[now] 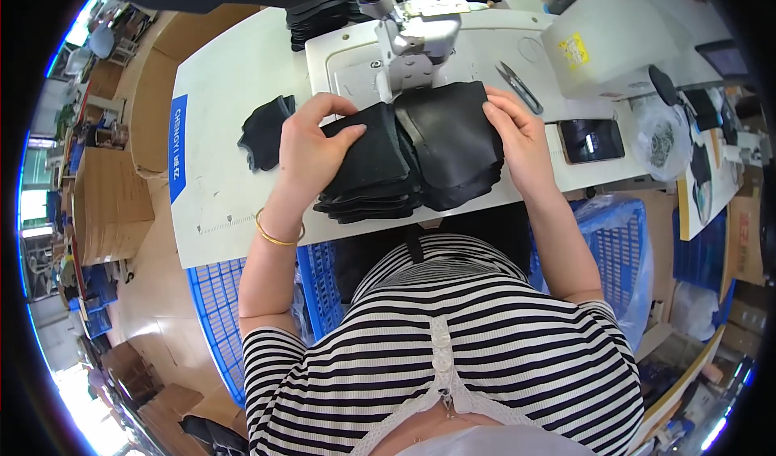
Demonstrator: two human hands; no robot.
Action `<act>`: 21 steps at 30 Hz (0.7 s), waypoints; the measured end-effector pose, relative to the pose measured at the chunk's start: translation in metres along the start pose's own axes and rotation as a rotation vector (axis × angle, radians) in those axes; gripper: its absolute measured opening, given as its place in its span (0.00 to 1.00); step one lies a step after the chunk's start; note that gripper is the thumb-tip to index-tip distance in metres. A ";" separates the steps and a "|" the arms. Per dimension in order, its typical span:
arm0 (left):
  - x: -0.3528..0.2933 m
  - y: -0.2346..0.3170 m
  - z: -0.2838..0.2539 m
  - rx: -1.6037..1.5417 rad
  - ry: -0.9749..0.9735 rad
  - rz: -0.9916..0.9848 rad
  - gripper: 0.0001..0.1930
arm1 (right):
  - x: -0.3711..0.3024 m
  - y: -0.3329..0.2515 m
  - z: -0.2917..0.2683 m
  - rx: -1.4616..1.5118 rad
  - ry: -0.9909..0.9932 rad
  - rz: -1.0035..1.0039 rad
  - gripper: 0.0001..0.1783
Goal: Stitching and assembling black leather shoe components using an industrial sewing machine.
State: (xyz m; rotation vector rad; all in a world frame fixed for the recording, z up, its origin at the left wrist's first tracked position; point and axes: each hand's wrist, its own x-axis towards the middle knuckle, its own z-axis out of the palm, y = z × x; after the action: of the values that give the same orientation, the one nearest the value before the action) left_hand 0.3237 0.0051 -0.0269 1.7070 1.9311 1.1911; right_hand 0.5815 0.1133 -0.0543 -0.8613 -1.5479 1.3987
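Observation:
Directly below the needle area of a sewing machine (pixel 416 52), a stack of black fabric pieces (pixel 368 165) lies on the white table. Close against its right side is a smooth, shiny black leather piece (pixel 462 149), with more layers showing under its lower edge. My left hand (pixel 311 149) is closed, thumb and fingers pinching the upper left edge of the stack. At the upper right edge of the leather piece, my right hand (pixel 521 137) grips it between thumb and fingers. The machine head hides where the far edges meet the needle.
Left of my hand sits a smaller pile of black pieces (pixel 268 135). Thread snips (pixel 519 88) and a phone (pixel 592 140) lie on the right, near a clear plastic bag (pixel 661 142). Blue baskets (pixel 217 302) stand below the table edge. Cardboard boxes (pixel 113 205) are at the left.

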 end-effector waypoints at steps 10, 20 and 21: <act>0.011 0.002 -0.003 -0.167 -0.159 -0.055 0.11 | 0.005 0.006 -0.018 0.373 -0.123 0.166 0.35; 0.006 0.006 0.006 -0.040 -0.140 0.045 0.09 | 0.009 0.015 -0.024 0.392 -0.145 0.151 0.38; 0.005 0.006 0.007 0.000 -0.114 0.086 0.09 | 0.009 0.015 -0.024 0.394 -0.142 0.153 0.38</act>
State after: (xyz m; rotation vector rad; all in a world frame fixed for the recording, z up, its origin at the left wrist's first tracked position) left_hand 0.3317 0.0123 -0.0254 1.8333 1.8075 1.0969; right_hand 0.5991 0.1335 -0.0679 -0.6588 -1.2629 1.8330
